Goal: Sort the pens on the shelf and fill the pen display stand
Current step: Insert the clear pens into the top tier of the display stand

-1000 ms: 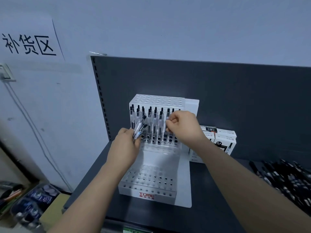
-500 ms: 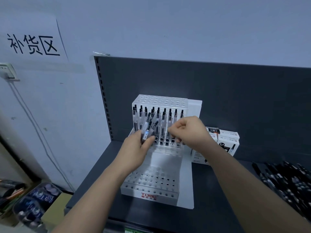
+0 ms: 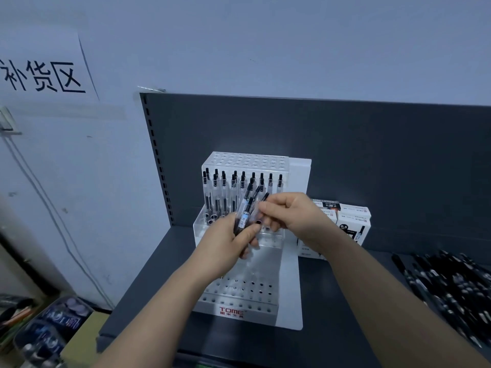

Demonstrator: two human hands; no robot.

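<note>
**Right hand came back to the bundle for another pen**

Head view: the right hand (image 3: 292, 219), at the stand's upper tier a second earlier, had returned to pinch one pen from the pen bundle (image 3: 245, 211) clasped in the left hand (image 3: 225, 245), just before the display stand (image 3: 292, 288). That suggested another slot filled. The stand's front read "TOME"; the wall sign (image 3: 42, 78) beyond read "补货区".

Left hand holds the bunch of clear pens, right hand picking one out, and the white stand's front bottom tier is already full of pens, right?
Not quite: in the head view the white plastic pen display stand's front bottom tier is empty holes; pens fill only its middle tier. Left hand holds the bunch of clear pens; right hand pinches one.
</note>
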